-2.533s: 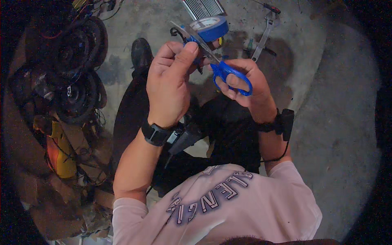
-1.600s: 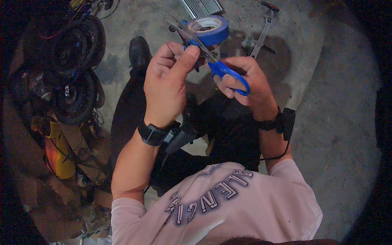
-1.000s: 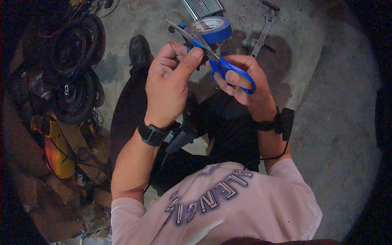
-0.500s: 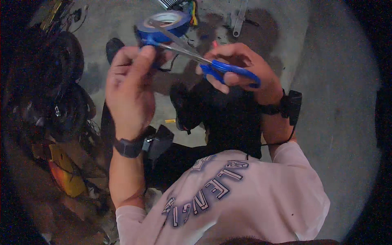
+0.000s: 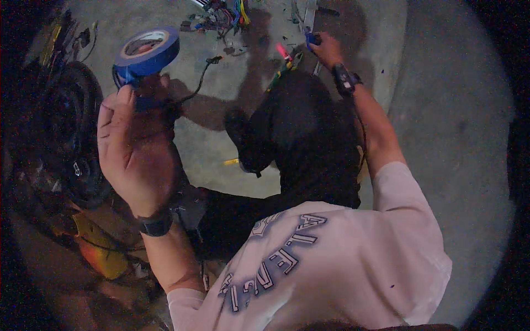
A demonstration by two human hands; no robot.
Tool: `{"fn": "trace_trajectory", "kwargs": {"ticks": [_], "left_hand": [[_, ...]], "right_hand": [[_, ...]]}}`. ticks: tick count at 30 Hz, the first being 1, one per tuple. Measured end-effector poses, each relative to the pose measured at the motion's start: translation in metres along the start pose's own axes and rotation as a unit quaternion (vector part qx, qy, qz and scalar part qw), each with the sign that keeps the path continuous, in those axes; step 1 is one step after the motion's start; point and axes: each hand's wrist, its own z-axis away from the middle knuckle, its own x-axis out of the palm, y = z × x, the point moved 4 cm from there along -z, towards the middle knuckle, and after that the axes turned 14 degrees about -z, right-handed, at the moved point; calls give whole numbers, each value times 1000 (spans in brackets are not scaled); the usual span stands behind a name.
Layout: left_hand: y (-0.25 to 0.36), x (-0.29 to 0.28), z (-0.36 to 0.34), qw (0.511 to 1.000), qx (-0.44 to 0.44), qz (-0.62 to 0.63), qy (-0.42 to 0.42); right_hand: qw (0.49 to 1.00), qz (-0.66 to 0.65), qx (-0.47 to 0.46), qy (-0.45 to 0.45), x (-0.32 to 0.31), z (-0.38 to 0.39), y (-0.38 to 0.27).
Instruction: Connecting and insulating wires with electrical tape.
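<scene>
My left hand [image 5: 135, 143] is raised at the left, its fingers closed on a roll of blue tape [image 5: 168, 54]. A strip of the tape reaches from the roll to the fingertips. A black cable [image 5: 200, 83] with a small connector at its end sticks out beside this hand; whether the fingers grip it too, I cannot tell. My right hand [image 5: 329, 51] is stretched out to the far side, low near the floor. Its fingers are closed round the blue handles of a pair of scissors [image 5: 313, 39]. The blades are hard to make out next to a grey metal bar.
Bundles of coloured wires [image 5: 226, 19] lie on the concrete floor at the far side. A pink-ended piece [image 5: 284, 52] is near my knee. Coiled black cables [image 5: 72, 121] fill the left, with a yellow-orange object [image 5: 102, 256] nearer. A small yellow piece [image 5: 231, 162] lies between my legs.
My right hand has carried the scissors away from the tape, outward to the far floor. My left hand has moved left with the roll, which no longer has the blades against it.
</scene>
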Motion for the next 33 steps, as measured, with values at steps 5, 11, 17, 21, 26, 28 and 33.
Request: {"fn": "trace_trajectory", "kwargs": {"ticks": [5, 11, 17, 21, 26, 28, 33], "left_hand": [[2, -16, 4, 999, 16, 3, 45], [-4, -21, 5, 998, 45, -3, 42], [-7, -19, 13, 997, 13, -9, 72], [-11, -12, 15, 996, 2, -7, 90], [-27, -10, 12, 998, 24, -2, 54], [-27, -5, 10, 999, 11, 12, 39], [-35, -3, 6, 998, 27, 34, 43]], "right_hand": [[998, 48, 33, -24, 27, -16, 14], [993, 75, 58, -71, 82, -42, 50], [981, 133, 30, -138, 76, -24, 13], [996, -44, 5, -80, 73, -6, 9], [986, -84, 141, -29, 80, 38, 40], [976, 37, 183, -109, 102, 65, 99], [965, 71, 202, -149, 147, 112, 153]]}}
